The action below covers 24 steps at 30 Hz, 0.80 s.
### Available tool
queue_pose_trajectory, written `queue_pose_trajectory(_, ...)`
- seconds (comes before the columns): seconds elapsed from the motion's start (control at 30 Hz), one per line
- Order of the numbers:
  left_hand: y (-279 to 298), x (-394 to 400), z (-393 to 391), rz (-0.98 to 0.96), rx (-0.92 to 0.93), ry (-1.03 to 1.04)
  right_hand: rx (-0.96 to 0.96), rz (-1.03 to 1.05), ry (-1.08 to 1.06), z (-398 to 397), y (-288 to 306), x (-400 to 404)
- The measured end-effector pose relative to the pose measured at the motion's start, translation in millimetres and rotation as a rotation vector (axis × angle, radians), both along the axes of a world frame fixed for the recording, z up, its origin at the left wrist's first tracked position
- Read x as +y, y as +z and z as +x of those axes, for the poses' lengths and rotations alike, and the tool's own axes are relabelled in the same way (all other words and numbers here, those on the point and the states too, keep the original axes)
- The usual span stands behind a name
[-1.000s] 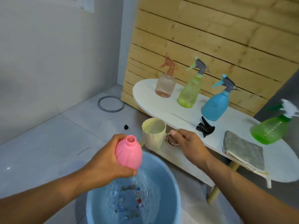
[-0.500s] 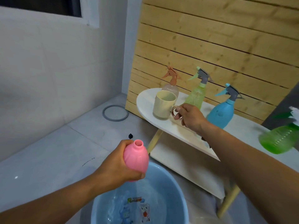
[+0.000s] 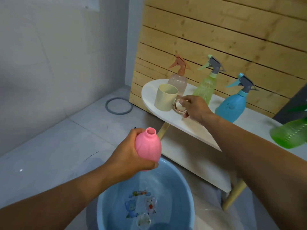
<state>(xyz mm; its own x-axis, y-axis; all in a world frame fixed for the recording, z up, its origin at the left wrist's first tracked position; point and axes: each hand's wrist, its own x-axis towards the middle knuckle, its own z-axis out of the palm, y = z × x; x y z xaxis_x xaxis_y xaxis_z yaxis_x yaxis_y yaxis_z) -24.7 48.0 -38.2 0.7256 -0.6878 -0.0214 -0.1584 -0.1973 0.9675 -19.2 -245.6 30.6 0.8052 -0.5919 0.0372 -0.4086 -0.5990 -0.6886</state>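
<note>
My left hand [image 3: 127, 156] grips a pink bottle [image 3: 147, 150] with no cap, mouth up, above the near rim of a blue basin [image 3: 191, 196] holding water. A cream cup [image 3: 165, 100] stands upright at the left end of the white table [image 3: 191, 125]. My right hand [image 3: 196, 107] reaches over the table, and its fingertips pinch the cup's copper ring handle [image 3: 179, 106].
Along the table's back stand a peach spray bottle [image 3: 177, 80], a yellow-green one [image 3: 205, 88] and a blue one [image 3: 232, 107]; a green one [image 3: 292, 133] is at the right. A wooden slat wall is behind. A grey ring [image 3: 119, 106] lies on the floor.
My right hand carried the cup from beside the basin up onto the table's left end and set it down. The pink bottle stayed over the basin.
</note>
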Motion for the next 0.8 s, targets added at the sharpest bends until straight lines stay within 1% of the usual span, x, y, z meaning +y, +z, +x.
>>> queue_pose_trajectory(0.07,1.9,-2.1,0.0,-0.013,0.005,0.003,-0.023,-0.087,-0.028,-7.6,3.5,0.2)
queue_pose_trajectory(0.17,3.1,-3.7,0.1,-0.014,-0.016,0.004,-0.077,-0.159,-0.112,-27.8,4.8,-4.3)
queue_pose_trajectory(0.33,-2.1,-2.7,0.4,0.003,-0.046,-0.006,-0.078,-0.095,-0.324,-75.2,3.7,-31.9)
queue_pose_trajectory(0.4,-3.8,-4.6,0.0,0.005,-0.050,-0.007,-0.035,-0.096,-0.405,-95.9,10.8,-46.6)
queue_pose_trajectory(0.47,-3.3,-7.2,-1.4,0.013,-0.061,-0.011,0.061,-0.091,-0.463,-112.6,16.9,-60.7)
queue_pose_trajectory(0.53,-2.8,-8.9,-2.6,0.028,-0.082,-0.013,0.192,-0.077,-0.477,-123.5,20.4,-66.0)
queue_pose_trajectory(0.6,-1.3,-10.2,-3.4,0.027,-0.093,-0.011,0.265,-0.043,-0.487,-129.4,20.0,-64.8)
queue_pose_trajectory(0.7,1.1,-11.5,-5.4,0.017,-0.101,-0.012,0.314,0.003,-0.513,-134.6,14.0,-59.1)
queue_pose_trajectory(0.8,3.0,-12.3,-7.1,0.010,-0.096,-0.010,0.302,0.072,-0.545,-130.8,5.5,-54.1)
